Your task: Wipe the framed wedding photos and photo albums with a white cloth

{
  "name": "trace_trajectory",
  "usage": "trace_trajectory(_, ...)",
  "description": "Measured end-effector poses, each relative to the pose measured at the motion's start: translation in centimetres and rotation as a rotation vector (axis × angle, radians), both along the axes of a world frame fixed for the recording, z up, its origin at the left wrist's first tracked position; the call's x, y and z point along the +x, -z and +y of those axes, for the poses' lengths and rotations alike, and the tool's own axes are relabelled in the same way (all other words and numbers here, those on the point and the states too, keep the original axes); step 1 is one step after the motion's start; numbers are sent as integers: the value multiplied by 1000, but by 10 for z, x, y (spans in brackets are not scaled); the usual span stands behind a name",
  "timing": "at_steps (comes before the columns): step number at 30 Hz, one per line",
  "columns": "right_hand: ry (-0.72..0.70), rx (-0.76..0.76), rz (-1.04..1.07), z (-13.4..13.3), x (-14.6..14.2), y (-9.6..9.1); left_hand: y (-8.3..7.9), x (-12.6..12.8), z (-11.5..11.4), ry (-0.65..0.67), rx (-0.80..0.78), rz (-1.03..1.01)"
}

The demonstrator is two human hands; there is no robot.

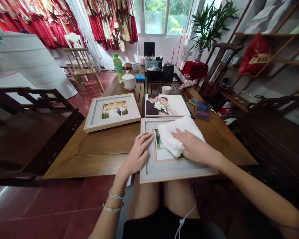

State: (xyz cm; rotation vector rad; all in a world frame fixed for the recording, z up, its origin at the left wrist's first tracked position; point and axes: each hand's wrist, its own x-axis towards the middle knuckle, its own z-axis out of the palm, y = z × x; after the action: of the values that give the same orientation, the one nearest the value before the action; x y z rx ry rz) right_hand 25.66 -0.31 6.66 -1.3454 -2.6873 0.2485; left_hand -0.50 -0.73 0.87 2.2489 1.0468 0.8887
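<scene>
While left hand [137,154], unclenched, steadies pale wooden picture frame [169,172], lower centre, right hand [194,146], grip unclamped, presses folded white cloth [169,138]; light, even pressure advised.

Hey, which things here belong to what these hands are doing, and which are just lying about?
In the job:
- cloth, under the right hand
- near frame, steadied by the left hand
- perhaps the left frame

Apparently just lying about:
- bottle
- lidded pot
- cup
- phone
</scene>
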Motion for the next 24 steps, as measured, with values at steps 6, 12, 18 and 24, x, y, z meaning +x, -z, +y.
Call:
trace_trajectory(6, -126, -257, -38, -76, 17, -38, 1, 0, -1, 2, 7, 1)
trace_trajectory(12, 155, -140, -34, -76, 58, -33, 1, 0, 0, 1, 3, 3)
trace_trajectory(18, 300, 90, -40, -10, 44, -7, 1, 0, 0, -1, 5, -6)
trace_trajectory(24, 308, 149, 16, 27, 14, 7, 2, -1, -1, -8, 0, 8)
